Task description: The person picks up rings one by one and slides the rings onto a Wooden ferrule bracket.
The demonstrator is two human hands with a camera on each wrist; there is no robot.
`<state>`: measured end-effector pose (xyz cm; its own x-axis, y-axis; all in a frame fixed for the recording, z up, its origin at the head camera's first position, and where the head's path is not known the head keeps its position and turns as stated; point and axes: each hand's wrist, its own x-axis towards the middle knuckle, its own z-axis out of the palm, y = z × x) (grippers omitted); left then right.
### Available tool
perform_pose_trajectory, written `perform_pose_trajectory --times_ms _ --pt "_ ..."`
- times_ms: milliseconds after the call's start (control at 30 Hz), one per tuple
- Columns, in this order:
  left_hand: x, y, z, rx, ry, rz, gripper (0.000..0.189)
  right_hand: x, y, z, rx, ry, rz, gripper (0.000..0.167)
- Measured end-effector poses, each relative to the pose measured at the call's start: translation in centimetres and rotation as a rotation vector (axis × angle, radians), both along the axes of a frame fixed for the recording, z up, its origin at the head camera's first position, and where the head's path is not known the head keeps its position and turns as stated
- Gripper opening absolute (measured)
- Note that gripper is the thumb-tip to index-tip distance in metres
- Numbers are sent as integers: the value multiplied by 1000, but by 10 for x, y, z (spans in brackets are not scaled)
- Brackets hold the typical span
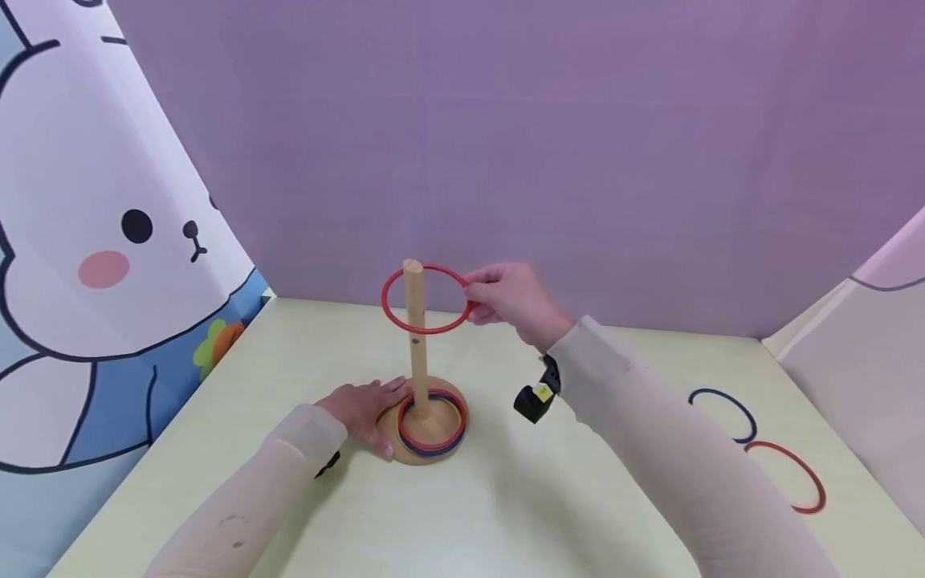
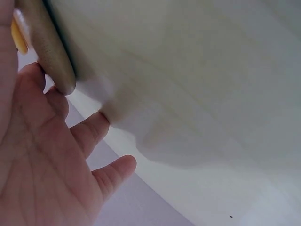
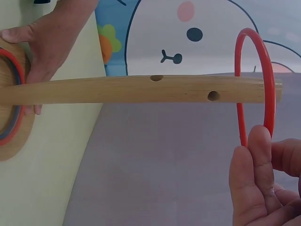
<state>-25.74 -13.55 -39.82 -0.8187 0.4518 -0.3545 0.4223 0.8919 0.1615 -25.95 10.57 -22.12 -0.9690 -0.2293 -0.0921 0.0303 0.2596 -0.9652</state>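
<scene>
My right hand [image 1: 513, 301] pinches the right edge of a red ring [image 1: 429, 331] between thumb and fingers. In the right wrist view, the ring encircles the top end of an upright wooden post [image 3: 127, 90], which has small holes in its side. The post stands on a round wooden base [image 1: 422, 460]. My left hand [image 1: 364, 409] rests at the base's left edge with its fingers spread; in the left wrist view, fingertips touch the base's rim [image 2: 54, 56]. Around the post's foot lie stacked rings, a red ring [image 1: 464, 421] on top and a blue one beneath.
On the table's right side lie a blue ring [image 1: 740, 409] and another red ring [image 1: 812, 474], close together. A purple backdrop [image 1: 542, 144] rises behind the table [image 1: 405, 522]. A cartoon-printed cloth [image 1: 65, 185] hangs on the left, a pale panel [image 1: 867, 361] on the right.
</scene>
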Motion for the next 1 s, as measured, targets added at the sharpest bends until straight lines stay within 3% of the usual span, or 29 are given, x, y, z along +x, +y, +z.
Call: perform_pose_trajectory --times_ms 600,1000 --pt "4 0 5 16 -13 -21 105 -1 4 -43 11 -46 2 21" --pt "0 -1 -1 5 -16 -12 107 4 0 -75 -8 -28 -7 22"
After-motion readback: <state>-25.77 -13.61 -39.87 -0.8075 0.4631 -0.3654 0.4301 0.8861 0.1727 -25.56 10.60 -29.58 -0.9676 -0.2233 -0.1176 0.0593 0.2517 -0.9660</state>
